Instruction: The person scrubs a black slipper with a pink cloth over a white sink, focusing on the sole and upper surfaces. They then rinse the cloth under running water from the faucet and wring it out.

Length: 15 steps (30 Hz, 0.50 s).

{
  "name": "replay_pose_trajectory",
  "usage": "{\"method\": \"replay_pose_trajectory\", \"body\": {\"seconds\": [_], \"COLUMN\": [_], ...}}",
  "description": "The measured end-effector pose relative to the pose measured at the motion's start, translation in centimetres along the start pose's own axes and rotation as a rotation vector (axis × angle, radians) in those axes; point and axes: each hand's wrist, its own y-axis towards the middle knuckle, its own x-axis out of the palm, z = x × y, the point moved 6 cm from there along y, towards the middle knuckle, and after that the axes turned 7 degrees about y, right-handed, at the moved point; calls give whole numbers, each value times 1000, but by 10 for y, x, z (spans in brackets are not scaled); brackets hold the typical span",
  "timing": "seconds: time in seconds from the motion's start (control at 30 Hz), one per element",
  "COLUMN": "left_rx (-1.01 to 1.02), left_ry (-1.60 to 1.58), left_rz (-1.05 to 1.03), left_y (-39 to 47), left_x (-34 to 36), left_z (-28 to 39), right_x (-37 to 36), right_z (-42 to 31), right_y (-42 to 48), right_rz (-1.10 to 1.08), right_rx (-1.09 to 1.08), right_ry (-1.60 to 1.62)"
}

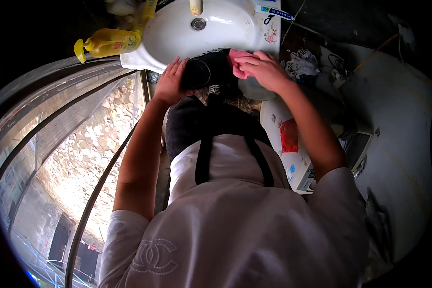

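Note:
A black cylindrical object (219,66) with a round end and white lettering lies on its side at the front rim of a white washbasin (158,59). My left hand (171,82) grips it near the round end, fingers over the top and thumb beneath. At its other end, my right hand (265,70) presses a bunched pink cloth (239,59) against the dark surface. What the object is exactly cannot be made out in the shadow. Its underside is hidden.
A yellow pump bottle (113,44) lies on the basin's left corner. A toothpaste tube (274,12) rests at its back right. Below the tap (196,7) is the drain (198,23). A white box (273,115) stands to my right, a window (75,144) to my left.

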Motion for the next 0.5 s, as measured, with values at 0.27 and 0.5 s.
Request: {"method": "replay_pose_trajectory", "body": {"seconds": [0.27,0.5], "left_rx": [-151,-437], "left_ry": [-54,-116], "left_rz": [42,129], "left_y": [2,-3], "left_x": [-6,-12], "left_z": [4,51], "right_x": [-51,14], "right_z": [10,-78], "right_y": [-14,26], "right_rz": [441,327], "right_rx": [459,516], "right_ry": [354,80]}}
